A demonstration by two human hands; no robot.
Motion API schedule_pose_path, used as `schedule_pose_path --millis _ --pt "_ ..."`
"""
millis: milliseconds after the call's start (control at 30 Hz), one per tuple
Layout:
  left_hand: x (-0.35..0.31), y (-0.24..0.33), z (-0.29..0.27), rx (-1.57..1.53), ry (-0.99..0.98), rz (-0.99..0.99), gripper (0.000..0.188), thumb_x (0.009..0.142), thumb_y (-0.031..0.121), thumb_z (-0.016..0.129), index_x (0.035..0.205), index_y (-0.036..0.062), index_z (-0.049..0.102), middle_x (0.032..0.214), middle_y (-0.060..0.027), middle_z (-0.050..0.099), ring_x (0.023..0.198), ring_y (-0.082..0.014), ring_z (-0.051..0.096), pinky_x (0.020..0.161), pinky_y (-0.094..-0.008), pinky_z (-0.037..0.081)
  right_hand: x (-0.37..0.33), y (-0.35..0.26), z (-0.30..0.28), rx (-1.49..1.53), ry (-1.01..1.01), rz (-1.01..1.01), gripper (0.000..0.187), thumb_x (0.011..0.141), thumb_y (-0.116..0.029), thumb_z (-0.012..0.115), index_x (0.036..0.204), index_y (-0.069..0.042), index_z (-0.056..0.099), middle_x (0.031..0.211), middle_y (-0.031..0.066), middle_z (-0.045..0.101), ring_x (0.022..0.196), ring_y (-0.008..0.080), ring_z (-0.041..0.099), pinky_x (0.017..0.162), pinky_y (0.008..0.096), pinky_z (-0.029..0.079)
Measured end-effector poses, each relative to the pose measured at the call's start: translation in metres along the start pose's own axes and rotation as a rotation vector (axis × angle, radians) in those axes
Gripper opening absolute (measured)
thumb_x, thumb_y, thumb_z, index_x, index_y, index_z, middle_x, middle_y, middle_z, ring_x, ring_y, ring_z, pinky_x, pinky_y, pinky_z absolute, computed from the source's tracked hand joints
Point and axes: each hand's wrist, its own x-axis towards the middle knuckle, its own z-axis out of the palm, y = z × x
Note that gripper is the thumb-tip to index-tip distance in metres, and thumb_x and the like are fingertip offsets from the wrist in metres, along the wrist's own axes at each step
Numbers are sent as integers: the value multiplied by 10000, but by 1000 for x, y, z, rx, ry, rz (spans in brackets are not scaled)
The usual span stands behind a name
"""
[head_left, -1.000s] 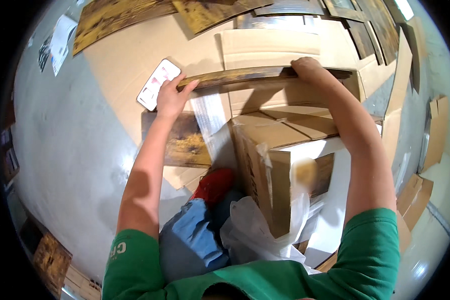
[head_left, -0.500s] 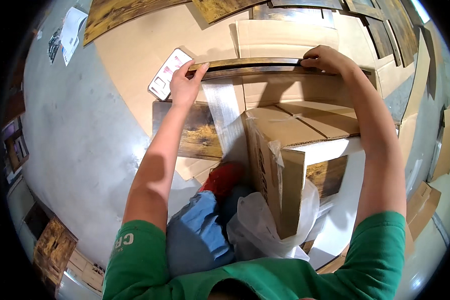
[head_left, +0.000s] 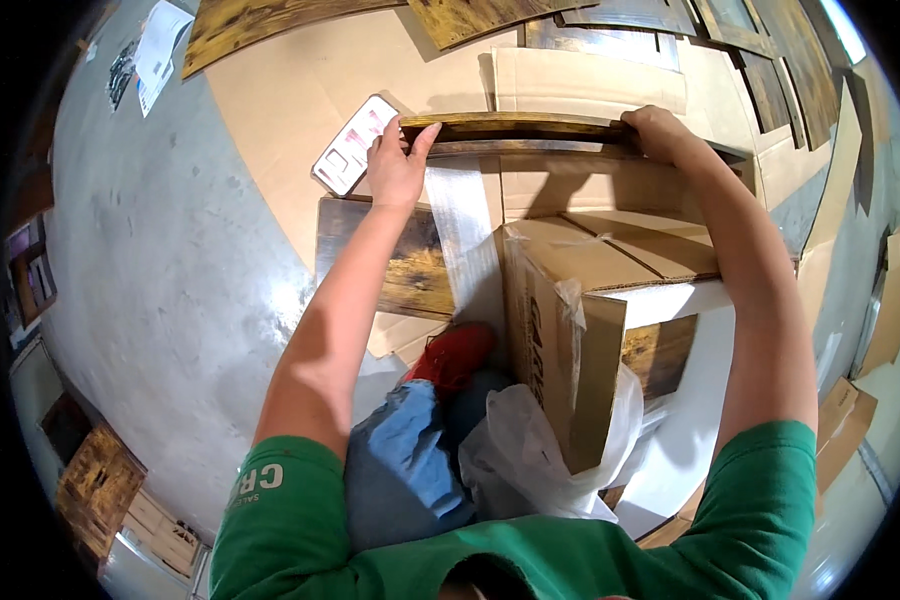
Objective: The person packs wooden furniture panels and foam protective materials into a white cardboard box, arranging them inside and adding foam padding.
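Observation:
Two long, narrow wood-grain boards (head_left: 530, 124) stretch crosswise in front of me, a dark gap between them. At their left end my left hand (head_left: 398, 172) is closed, its thumb toward the gap and the other fingers on the outer side. My right hand (head_left: 662, 134) grips the boards toward their right end, its fingertips partly hidden. Whether the two boards are joined cannot be made out. Under them lies flat cardboard (head_left: 600, 185), and a dark wood-grain panel (head_left: 415, 270) rests nearer to me on the left.
An open cardboard box (head_left: 560, 260) with white foam (head_left: 705, 370) and clear plastic wrap (head_left: 520, 440) stands close by my legs. Beside my left hand lies a white-framed phone-shaped item (head_left: 355, 145). More wood-grain panels (head_left: 290, 30) are spread at the far side; papers (head_left: 160, 45) lie far left.
The gap between the two boards has widened, showing more of the inner wood face. Both hands sit slightly farther right in the picture, as does most of the scene.

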Motion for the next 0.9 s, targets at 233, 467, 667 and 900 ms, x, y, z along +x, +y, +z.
schedule_pose_path --millis 233,467,667,900 --pt "1 -1 4 6 38 7 781 801 609 571 1302 33 405 1029 -196 587 1039 -361 503 880 -451 420 -70 -25 -106 -113 533 -13 275 868 -263 583 1002 -23 580 880 189 615 887 342 590 785 435 476" --pt "26 -33 23 214 450 487 528 831 419 635 1168 21 552 1039 -221 593 995 -407 528 926 -461 394 -237 -110 -206 -85 699 138 227 848 -223 622 940 -26 559 842 156 597 775 323 587 671 403 460" --pt "-67 108 -48 -732 170 363 328 919 236 567 1139 -7 576 1073 -115 602 988 -183 546 880 -294 418 -423 -164 -119 455 707 588 205 850 -130 639 985 3 562 711 90 539 633 127 486 579 267 418" --pt "-212 201 -98 -530 -341 1304 178 787 -4 636 962 -30 622 983 -120 640 916 -191 595 805 -299 464 -532 -261 29 853 865 1113 175 866 -43 604 1021 25 560 838 51 592 750 109 514 669 223 425"
